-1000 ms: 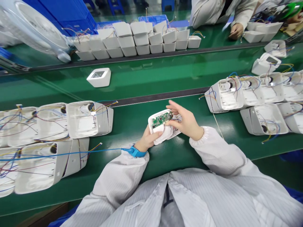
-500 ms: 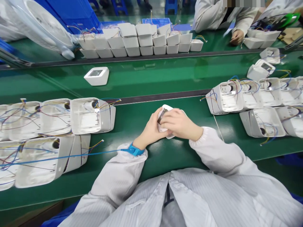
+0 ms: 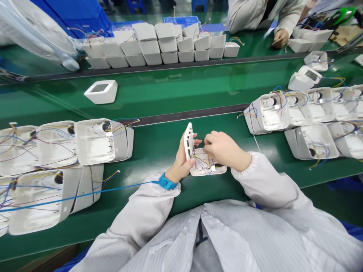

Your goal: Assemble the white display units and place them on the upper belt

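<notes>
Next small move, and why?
Probably tuck the wires down with the right hand before closing: they lie loose across the open white housing, while the left hand holds the white panel tilted up beside it. Whatever the right fingertips pinch is hidden.

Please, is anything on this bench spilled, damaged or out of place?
I see nothing spilled or clearly damaged. Slightly odd, perhaps: one white box with a dark window lies alone on the green strip, apart from the rows of open cases.
</notes>
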`<control>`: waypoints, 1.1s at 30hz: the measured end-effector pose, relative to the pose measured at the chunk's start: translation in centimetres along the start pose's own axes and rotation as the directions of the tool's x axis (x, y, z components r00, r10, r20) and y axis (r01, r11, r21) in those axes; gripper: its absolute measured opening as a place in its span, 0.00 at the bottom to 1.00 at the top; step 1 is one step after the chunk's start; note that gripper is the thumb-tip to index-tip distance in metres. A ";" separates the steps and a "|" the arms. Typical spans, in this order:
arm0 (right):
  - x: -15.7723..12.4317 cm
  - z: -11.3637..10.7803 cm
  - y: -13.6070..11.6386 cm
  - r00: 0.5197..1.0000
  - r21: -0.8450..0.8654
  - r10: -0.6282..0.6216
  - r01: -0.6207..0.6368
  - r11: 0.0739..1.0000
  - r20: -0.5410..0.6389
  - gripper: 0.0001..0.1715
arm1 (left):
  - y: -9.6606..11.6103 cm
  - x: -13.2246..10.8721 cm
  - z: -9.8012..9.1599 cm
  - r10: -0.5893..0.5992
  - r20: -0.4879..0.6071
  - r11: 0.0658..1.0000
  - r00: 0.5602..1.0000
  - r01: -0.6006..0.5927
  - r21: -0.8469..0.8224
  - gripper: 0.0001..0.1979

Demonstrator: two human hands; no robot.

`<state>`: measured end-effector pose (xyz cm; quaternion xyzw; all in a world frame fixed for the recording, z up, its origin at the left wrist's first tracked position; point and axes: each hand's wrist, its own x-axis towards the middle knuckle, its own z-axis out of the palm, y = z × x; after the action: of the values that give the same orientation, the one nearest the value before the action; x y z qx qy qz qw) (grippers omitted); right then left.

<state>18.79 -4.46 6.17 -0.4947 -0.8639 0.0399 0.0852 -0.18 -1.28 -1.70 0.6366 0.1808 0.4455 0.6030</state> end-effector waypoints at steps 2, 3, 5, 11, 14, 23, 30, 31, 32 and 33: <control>0.3 -0.5 -1.2 0.996 -0.074 0.014 -0.008 0.997 0.087 0.09 | 0.2 0.0 0.0 -0.030 -0.007 0.998 1.000 0.029 -0.051 0.42; 0.5 -0.6 -1.6 0.993 -0.082 0.023 -0.014 0.997 0.119 0.08 | 0.2 0.0 0.0 -0.039 -0.009 0.997 0.999 0.039 -0.072 0.42; 0.7 -0.5 -2.0 0.987 -0.076 0.040 -0.028 0.997 0.153 0.08 | 0.3 -0.1 0.0 -0.048 -0.011 0.994 0.999 0.047 -0.095 0.43; 0.4 1.5 -0.8 0.998 0.022 0.062 -0.062 0.998 0.005 0.08 | 0.1 -0.6 -0.1 -0.066 -0.010 0.995 0.998 0.065 -0.075 0.43; 0.3 2.6 -0.2 0.989 0.133 0.114 -0.100 0.986 -0.096 0.11 | -0.1 -0.6 -0.3 -0.088 -0.010 0.991 0.996 0.087 -0.098 0.46; 0.6 3.6 0.0 0.960 0.321 0.153 -0.072 0.944 -0.236 0.13 | 0.2 -0.2 -0.1 -0.078 -0.055 0.982 0.995 0.068 -0.177 0.45; 0.6 3.5 0.0 0.959 0.344 0.165 -0.079 0.936 -0.229 0.14 | 0.5 -0.2 0.1 -0.089 -0.067 0.977 0.994 0.074 -0.199 0.45; 0.6 3.4 0.0 0.959 0.347 0.163 -0.075 0.935 -0.230 0.14 | 0.6 -0.1 0.1 -0.093 -0.061 0.976 0.994 0.079 -0.202 0.45; 0.6 3.4 0.0 0.959 0.351 0.159 -0.069 0.934 -0.233 0.14 | 0.7 -0.1 0.1 -0.098 -0.051 0.975 0.994 0.086 -0.205 0.45; 0.6 3.4 0.1 0.959 0.354 0.155 -0.064 0.933 -0.236 0.14 | 0.7 -0.1 0.0 -0.104 -0.042 0.974 0.994 0.093 -0.206 0.45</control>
<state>17.92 -3.88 2.83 -0.5211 -0.7958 0.1293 0.2802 -0.44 -1.53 -1.07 0.5499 0.1814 0.4476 0.6815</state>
